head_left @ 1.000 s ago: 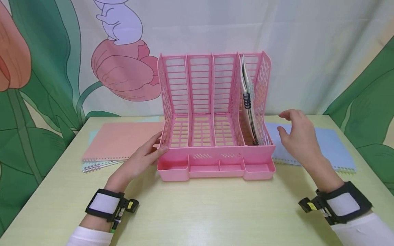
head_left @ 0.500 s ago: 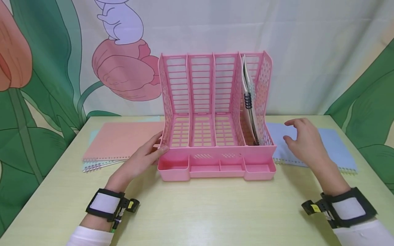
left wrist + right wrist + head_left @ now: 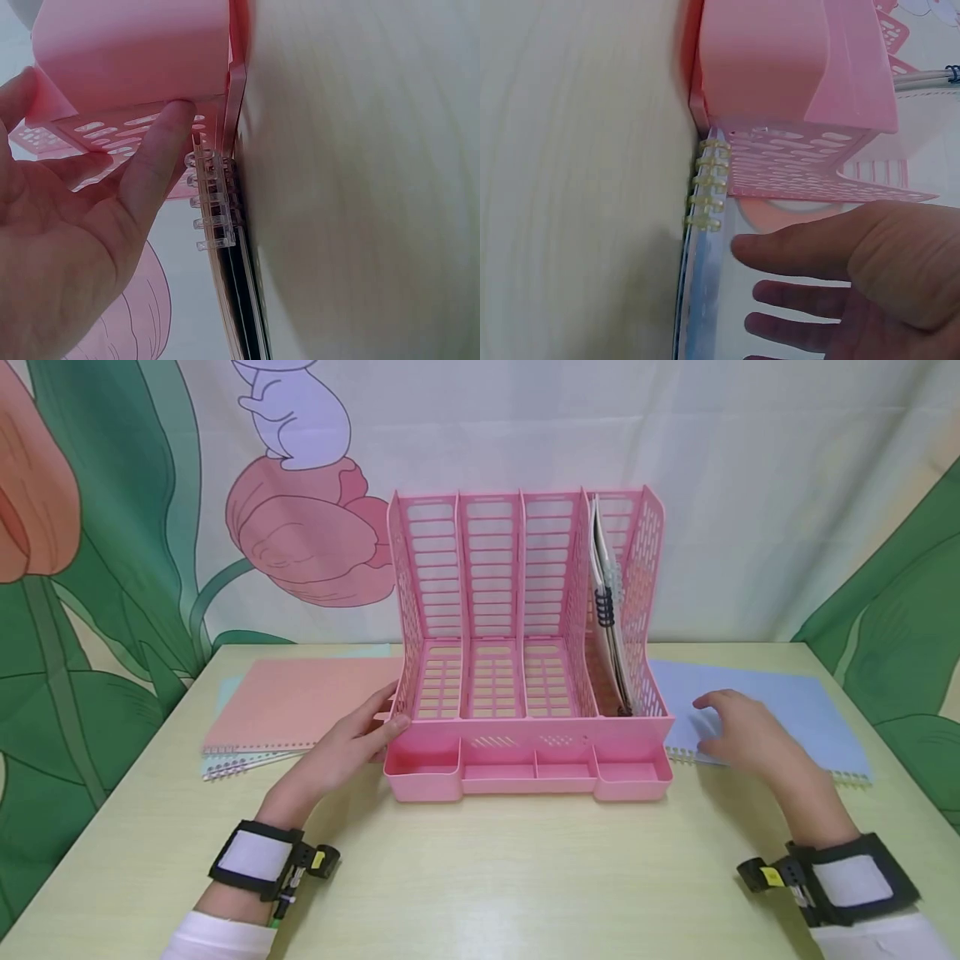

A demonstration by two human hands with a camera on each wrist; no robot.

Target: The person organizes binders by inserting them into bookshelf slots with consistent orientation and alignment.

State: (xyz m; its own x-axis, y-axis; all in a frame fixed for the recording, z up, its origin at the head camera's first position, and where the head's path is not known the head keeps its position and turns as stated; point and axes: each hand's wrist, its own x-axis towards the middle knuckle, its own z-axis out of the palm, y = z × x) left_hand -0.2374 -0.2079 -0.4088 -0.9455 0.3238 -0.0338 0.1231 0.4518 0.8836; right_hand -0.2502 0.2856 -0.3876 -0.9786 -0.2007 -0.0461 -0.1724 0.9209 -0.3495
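Note:
A pink desk file organizer [image 3: 491,727] stands mid-table, with upright slots and a row of small trays along its front. My left hand [image 3: 352,735] holds its left front corner, thumb at the front edge and fingers along the perforated side. My right hand [image 3: 753,735] hovers low over the blue spiral notebook [image 3: 810,702] on the right, fingers loosely bent and nothing between them. In the right wrist view, the thumb [image 3: 795,244] is close beside the yellowish binding rings [image 3: 709,184]. Spiral-bound notebooks [image 3: 613,635] lean upright in the rightmost slot.
Left of the organizer lies a stack of spiral notebooks, a pink one [image 3: 292,697] on top. A printed curtain [image 3: 735,510] hangs behind the pale wooden table [image 3: 487,877]. Each wrist wears a camera strap [image 3: 255,860].
My right hand has come down toward the blue notebook and shifted slightly right. The left hand and the organizer stay where they were.

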